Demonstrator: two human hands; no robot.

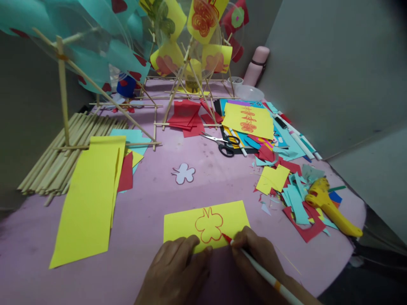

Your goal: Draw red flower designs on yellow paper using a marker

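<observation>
A yellow paper rectangle [181, 224] lies in front of me with a red butterfly outline [209, 225] drawn on it. My right hand [259, 256] is closed around a white marker [263, 271], its red tip beside the right lower edge of the outline. My left hand [178, 267] rests on the lower left of the sheet, fingers stretched out and pressing it down. Beyond the sheet lies a small white butterfly cutout [183, 173] with a dark edge.
Long yellow paper strips [84, 207] and bundled sticks [60, 152] lie left. Scissors [222, 142] and red paper squares [186, 116] are farther back. A yellow glue gun [333, 207] and paper scraps [297, 199] lie right. Stick frames [181, 84] with decorated wheels stand behind.
</observation>
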